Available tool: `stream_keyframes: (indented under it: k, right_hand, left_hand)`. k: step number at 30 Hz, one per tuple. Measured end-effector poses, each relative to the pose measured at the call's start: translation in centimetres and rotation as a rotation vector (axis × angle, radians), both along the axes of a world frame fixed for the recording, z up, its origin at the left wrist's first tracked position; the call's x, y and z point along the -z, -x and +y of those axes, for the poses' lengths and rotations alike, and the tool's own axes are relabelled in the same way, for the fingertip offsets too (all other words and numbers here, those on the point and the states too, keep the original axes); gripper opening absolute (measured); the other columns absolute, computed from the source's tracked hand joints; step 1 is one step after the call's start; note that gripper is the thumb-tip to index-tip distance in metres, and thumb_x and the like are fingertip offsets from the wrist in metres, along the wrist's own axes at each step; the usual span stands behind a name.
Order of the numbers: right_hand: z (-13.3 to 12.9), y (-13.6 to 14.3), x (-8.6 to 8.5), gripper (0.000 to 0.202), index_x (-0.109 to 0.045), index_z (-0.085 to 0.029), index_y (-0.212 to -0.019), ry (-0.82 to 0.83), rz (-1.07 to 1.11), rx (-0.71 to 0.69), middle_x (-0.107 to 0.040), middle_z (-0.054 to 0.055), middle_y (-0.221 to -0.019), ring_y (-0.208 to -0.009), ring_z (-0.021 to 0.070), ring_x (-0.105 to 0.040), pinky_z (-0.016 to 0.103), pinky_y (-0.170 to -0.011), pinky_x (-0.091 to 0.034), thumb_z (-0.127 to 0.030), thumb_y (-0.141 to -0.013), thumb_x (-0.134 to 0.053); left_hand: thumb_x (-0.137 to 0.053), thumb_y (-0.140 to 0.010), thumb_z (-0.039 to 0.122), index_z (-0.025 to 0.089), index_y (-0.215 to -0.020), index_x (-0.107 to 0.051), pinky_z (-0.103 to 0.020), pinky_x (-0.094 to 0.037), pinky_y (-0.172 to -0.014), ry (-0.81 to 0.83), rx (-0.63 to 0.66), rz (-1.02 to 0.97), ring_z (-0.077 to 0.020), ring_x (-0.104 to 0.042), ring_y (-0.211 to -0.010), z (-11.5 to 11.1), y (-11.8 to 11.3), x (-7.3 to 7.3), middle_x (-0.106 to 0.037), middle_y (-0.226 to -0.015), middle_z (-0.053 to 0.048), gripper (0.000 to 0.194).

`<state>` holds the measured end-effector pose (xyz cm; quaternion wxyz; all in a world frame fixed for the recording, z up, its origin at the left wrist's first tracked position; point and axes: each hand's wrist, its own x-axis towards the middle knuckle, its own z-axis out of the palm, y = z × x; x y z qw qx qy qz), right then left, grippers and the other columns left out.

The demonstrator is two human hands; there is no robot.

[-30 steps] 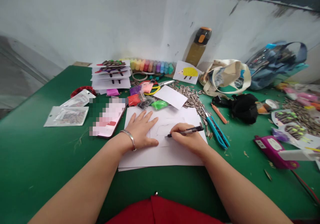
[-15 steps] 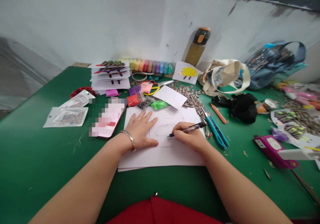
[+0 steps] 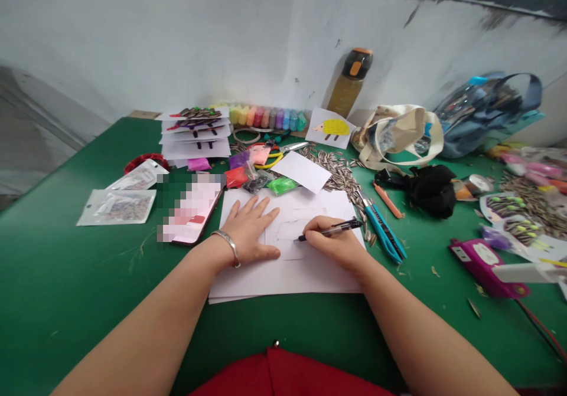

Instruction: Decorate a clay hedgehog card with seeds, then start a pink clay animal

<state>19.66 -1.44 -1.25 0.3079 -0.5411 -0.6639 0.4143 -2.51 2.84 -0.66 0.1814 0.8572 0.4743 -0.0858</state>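
White paper sheets (image 3: pixel 283 278) lie on the green table, with thin dark outlines drawn on a smaller piece near the middle. My left hand (image 3: pixel 250 231) rests flat on the paper's left part, fingers spread, a silver bracelet at the wrist. On the right side, my right hand (image 3: pixel 334 242) is closed on a black pen (image 3: pixel 341 226), its tip at the drawn lines. A phone (image 3: pixel 195 210) lies just left of my left hand. Behind the sheets are a white card (image 3: pixel 303 170) and small bags of green (image 3: pixel 282 185) and red clay (image 3: pixel 236 176).
A blue cutter (image 3: pixel 384 231) and scattered seeds (image 3: pixel 339 172) lie right of the paper. Farther right are a black cloth item (image 3: pixel 432 191) and a magenta device (image 3: pixel 485 268). Stacked cards (image 3: pixel 195 145), a bottle (image 3: pixel 349 83) and a yellow hedgehog picture (image 3: pixel 331 128) stand at the back.
My right hand and the pen have shifted very slightly to the left. My left hand has stayed in place.
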Motion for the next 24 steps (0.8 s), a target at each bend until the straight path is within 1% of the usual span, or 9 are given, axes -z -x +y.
stream_keyframes:
  k: [5, 14, 19, 24]
  right_hand:
    - [-0.09, -0.02, 0.04, 0.013, -0.064, -0.019, -0.071, -0.029, -0.046, -0.007, -0.064, -0.001, -0.071, -0.069, 0.014, -0.056, 0.026, -0.064, -0.042, -0.017, -0.076, -0.053]
    - [-0.03, -0.14, -0.15, 0.015, -0.065, -0.019, -0.069, -0.08, -0.09, -0.09, -0.064, 0.0, -0.071, -0.072, 0.0149, -0.057, 0.027, -0.068, -0.042, -0.014, -0.075, -0.053]
    - [-0.02, -0.2, -0.33, 0.015, -0.066, -0.019, -0.069, -0.074, -0.099, -0.131, -0.065, 0.001, -0.071, -0.072, 0.0157, -0.057, 0.028, -0.069, -0.042, -0.014, -0.075, -0.053]
    - [0.0, -0.2, -0.27, 0.015, -0.066, -0.02, -0.069, -0.075, -0.094, -0.138, -0.065, 0.0, -0.071, -0.072, 0.016, -0.057, 0.028, -0.07, -0.042, -0.015, -0.075, -0.053]
  left_hand:
    - [-0.06, -0.064, 0.067, 0.027, -0.145, -0.027, -0.059, -0.003, -0.11, 0.002, -0.006, -0.017, -0.0369, -0.005, -0.141, 0.0, 0.04, 0.09, -0.013, -0.155, -0.01, 0.096]
    - [-0.059, -0.064, 0.068, 0.027, -0.145, -0.027, -0.059, -0.003, -0.11, 0.007, -0.007, -0.009, -0.0365, -0.004, -0.141, 0.05, 0.04, 0.17, -0.011, -0.156, -0.011, 0.096]
    - [-0.06, -0.064, 0.068, 0.026, -0.145, -0.027, -0.059, -0.003, -0.11, 0.01, -0.003, -0.012, -0.0372, -0.005, -0.141, 0.07, 0.07, 0.18, -0.011, -0.155, -0.011, 0.097]
    - [-0.06, -0.064, 0.068, 0.027, -0.145, -0.028, -0.059, -0.002, -0.11, 0.007, -0.008, -0.018, -0.0374, -0.005, -0.141, 0.06, 0.06, 0.16, -0.011, -0.155, -0.011, 0.096]
